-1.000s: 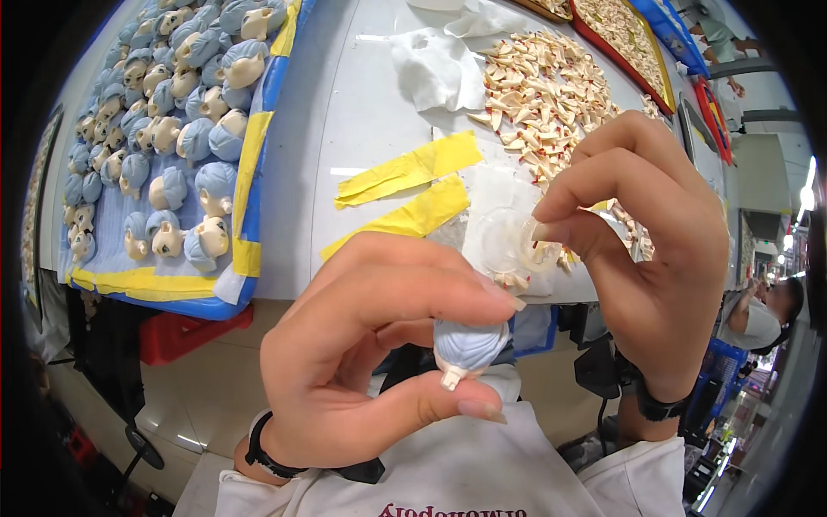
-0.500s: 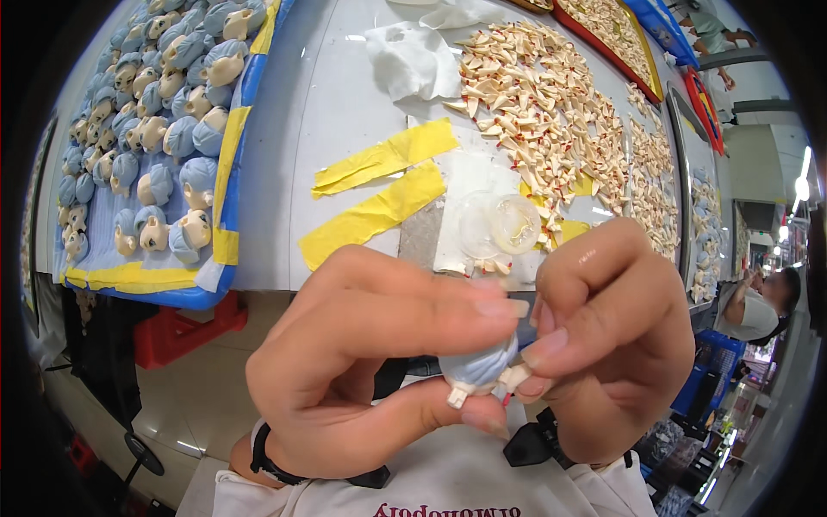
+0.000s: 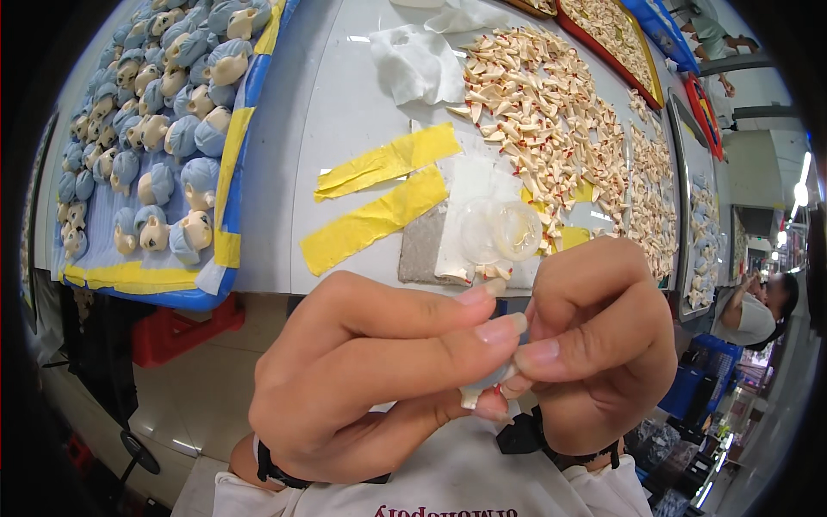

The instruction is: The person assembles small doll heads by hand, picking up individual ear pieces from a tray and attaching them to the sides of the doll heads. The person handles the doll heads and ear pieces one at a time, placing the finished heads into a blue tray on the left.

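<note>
Between the fingers of my left hand (image 3: 362,379) is a small doll head with light-blue hair (image 3: 498,379), mostly covered by those fingers. A cream stub pokes out below it, and a bit of red shows near my left thumb tip. My right hand (image 3: 594,345) is closed in a pinch against the right side of the head; whatever lies under its fingertips is hidden now. Both hands touch at the head, in front of the table edge. Just beyond them stand round clear plastic cups (image 3: 517,231) on a white cloth (image 3: 465,185).
A blue tray (image 3: 226,202) edged with yellow tape holds many blue-haired doll heads at left. Red-tipped cream pieces (image 3: 543,112) heap at the far right, before a red tray (image 3: 613,73). Yellow tape strips (image 3: 375,220) and white tissue (image 3: 416,65) lie mid-table. A red stool (image 3: 189,332) stands below.
Both hands have sunk slightly, and the fingers have closed further over the doll head, hiding more of it. The cream piece pinched by my right hand has gone from sight.
</note>
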Demonstrator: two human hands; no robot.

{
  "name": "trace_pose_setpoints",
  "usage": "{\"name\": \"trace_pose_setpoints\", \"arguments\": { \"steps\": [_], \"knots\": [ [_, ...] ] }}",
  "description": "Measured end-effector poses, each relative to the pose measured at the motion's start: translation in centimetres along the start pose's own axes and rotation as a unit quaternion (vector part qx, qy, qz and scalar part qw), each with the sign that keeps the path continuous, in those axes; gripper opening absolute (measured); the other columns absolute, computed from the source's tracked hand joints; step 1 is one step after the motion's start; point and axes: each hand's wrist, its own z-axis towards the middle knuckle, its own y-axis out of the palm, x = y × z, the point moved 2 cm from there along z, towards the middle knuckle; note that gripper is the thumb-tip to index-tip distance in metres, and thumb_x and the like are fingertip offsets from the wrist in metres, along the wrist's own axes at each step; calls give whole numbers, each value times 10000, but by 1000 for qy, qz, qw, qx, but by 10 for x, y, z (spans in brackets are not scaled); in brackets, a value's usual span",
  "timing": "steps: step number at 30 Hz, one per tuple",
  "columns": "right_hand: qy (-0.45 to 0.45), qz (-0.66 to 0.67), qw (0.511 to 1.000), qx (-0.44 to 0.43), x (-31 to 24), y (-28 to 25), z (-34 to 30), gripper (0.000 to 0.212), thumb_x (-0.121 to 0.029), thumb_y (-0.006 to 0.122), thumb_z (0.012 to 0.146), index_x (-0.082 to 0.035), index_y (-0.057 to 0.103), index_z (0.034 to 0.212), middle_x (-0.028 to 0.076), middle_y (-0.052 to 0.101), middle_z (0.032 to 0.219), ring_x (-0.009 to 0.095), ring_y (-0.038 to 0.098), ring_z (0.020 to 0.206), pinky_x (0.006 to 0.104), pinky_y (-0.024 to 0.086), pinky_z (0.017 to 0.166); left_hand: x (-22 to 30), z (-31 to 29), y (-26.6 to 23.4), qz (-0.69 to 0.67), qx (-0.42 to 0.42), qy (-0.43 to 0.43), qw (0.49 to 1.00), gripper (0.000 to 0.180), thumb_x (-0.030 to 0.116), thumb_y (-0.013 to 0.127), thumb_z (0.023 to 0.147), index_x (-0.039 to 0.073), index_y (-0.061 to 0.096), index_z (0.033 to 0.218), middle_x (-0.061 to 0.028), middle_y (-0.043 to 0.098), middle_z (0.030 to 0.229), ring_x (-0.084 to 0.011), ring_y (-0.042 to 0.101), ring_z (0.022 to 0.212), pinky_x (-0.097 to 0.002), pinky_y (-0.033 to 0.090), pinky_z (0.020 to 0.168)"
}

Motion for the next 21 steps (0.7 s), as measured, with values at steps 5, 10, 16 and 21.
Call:
{"name": "trace_pose_setpoints", "arguments": {
  "steps": [5,10,16,21],
  "knots": [
    [4,-77,997,-24,-1,-15,9,178,-29,660,683,-56,522,793,82,480,758,115,441,610,198,329,516,-9,-1,-3,26,-1,14,1000,333,24,710,674,-25,545,959,-184,523,959,-203,578,804,-248,480,670],
    [209,-187,955,92,25,-80,28,223,41,531,771,0,535,990,60,543,965,130,518,837,217,393,740,-16,-5,-14,37,82,-44,995,427,129,759,660,17,502,982,-140,501,965,-190,565,765,-241,467,616],
    [81,-296,938,-162,57,-70,46,259,68,539,683,-27,576,921,59,559,979,165,537,831,256,409,742,-20,-4,-18,44,69,-47,996,429,141,757,665,28,492,982,-127,485,970,-196,560,734,-250,470,567],
    [180,-286,930,-144,60,-71,49,161,73,565,662,2,563,806,88,562,840,205,543,728,280,422,655,-19,-2,-21,62,57,-48,995,427,149,755,669,32,493,984,-128,478,971,-194,558,718,-247,467,548]
  ]
}}
